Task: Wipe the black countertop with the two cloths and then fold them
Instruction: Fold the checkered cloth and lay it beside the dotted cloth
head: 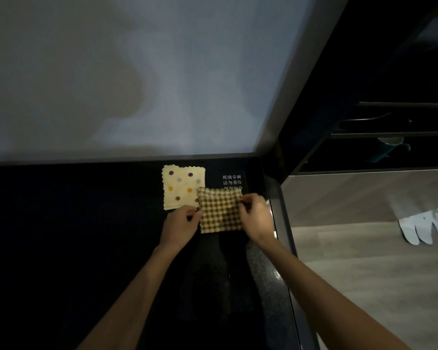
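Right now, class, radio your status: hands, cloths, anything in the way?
Left hand and right hand pinch checked cloth at opposite edges. Dotted cloth flat on black countertop, corner under it. Nothing blocking.

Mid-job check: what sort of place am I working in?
Probably a kitchen or service counter indoors: a glossy black countertop with a printed notice, dark shelves to its right, and wood-look flooring beyond the edge.
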`<state>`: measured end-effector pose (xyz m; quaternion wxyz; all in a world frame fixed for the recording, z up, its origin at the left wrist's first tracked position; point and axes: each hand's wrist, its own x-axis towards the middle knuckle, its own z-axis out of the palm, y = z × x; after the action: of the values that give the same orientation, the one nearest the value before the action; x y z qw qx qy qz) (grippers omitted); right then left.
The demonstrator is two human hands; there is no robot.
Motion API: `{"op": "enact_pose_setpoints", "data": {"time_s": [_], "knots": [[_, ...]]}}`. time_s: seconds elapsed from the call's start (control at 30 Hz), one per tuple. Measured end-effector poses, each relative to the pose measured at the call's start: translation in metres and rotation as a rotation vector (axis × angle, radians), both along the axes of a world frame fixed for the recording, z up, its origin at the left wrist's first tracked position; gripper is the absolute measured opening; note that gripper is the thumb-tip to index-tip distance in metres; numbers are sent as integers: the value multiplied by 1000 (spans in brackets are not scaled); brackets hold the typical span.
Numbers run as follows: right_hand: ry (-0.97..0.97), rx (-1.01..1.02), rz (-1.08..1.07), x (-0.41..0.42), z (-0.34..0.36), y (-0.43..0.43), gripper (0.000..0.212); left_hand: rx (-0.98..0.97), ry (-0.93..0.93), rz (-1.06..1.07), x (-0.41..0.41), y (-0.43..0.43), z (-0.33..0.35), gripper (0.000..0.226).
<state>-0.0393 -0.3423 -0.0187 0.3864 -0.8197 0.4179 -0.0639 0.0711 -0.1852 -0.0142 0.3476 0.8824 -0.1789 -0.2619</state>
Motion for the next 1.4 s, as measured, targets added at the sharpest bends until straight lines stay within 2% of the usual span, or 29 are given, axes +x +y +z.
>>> {"op": "enact_pose_setpoints", "data": {"time_s": [0.1,0.2,0.37,0.53,0.7,0.77,0.87,0.93,1.0,1.13,1.27,1.4], "knots": [[108,94,-60,0,-13,-11,41,46,50,35,-11,-12,-4,46],[140,193,-97,9,-21,-8,50,61,100,139,-19,-24,-10,49],[83,174,-113,12,-21,-10,31,44,142,161,-23,-44,-12,31],[-103,130,-94,11,10,-37,18,-182,149,129,-10,-68,-1,40],[-165,81,-127,32,14,-76,21,-253,211,149,20,-96,2,43],[-95,62,-107,35,10,-84,30,-206,155,131,28,-98,-2,44],[180,-189,117,27,-3,-81,45,-80,-188,100,35,-79,-8,38],[207,-370,339,22,-11,-71,47,3,-400,27,40,-58,-14,38],[209,-401,518,24,-16,-62,49,153,-491,-135,48,-37,-24,45],[377,-342,635,31,-31,-58,53,397,-454,-407,58,-23,-43,54],[413,-386,656,28,-42,-61,54,381,-349,-455,61,-38,-47,54],[410,-387,642,29,-43,-63,62,360,-345,-449,60,-51,-51,54]]}}
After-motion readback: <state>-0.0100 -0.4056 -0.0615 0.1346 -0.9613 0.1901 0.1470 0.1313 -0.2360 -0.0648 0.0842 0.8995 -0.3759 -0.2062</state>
